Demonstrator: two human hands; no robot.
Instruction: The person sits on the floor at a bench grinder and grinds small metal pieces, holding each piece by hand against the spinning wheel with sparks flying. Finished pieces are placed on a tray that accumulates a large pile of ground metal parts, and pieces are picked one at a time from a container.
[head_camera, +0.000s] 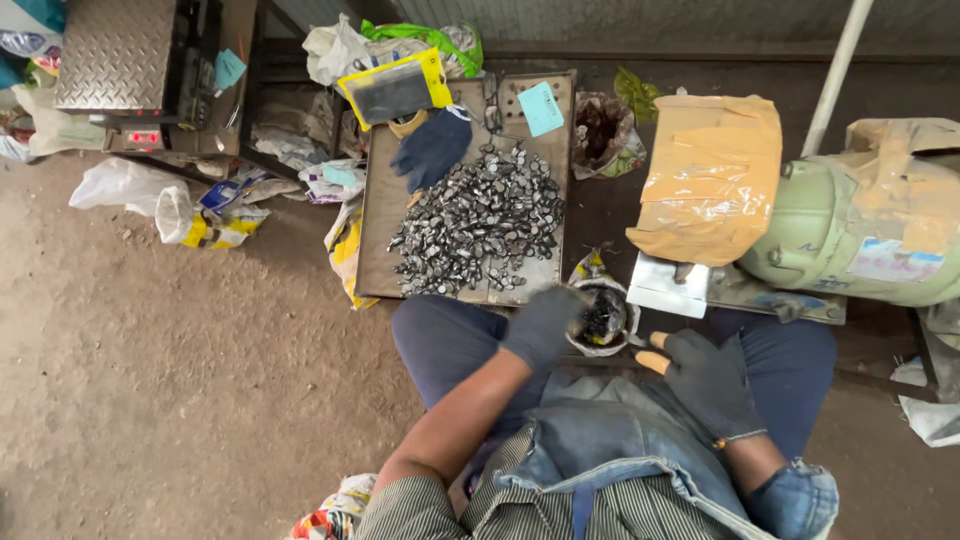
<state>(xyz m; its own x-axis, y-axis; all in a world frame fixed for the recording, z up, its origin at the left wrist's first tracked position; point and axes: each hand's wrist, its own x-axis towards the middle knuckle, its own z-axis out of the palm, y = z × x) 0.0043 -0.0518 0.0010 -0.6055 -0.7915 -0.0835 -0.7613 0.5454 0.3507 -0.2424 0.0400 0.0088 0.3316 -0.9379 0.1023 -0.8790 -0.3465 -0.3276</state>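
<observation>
My left hand (545, 322), in a dark glove, reaches over my knee to a small round bowl (603, 318) of dark metal pieces; whether its fingers grip any piece cannot be told. My right hand (708, 378), also in a dark glove with worn-through fingertips, rests on my right thigh near the bowl, fingers apart and holding nothing. In front of my knees lies a flat metal tray (380, 220) heaped with several small shiny metal parts (480, 225). A spare dark glove (432, 150) lies on the tray's far end.
A green machine body (850, 230) with a taped cardboard cover (710, 175) stands to the right. A weighing scale (120, 60) sits at far left, with plastic bags (170, 200) on the dirt floor. A white pole (838, 70) rises at back right.
</observation>
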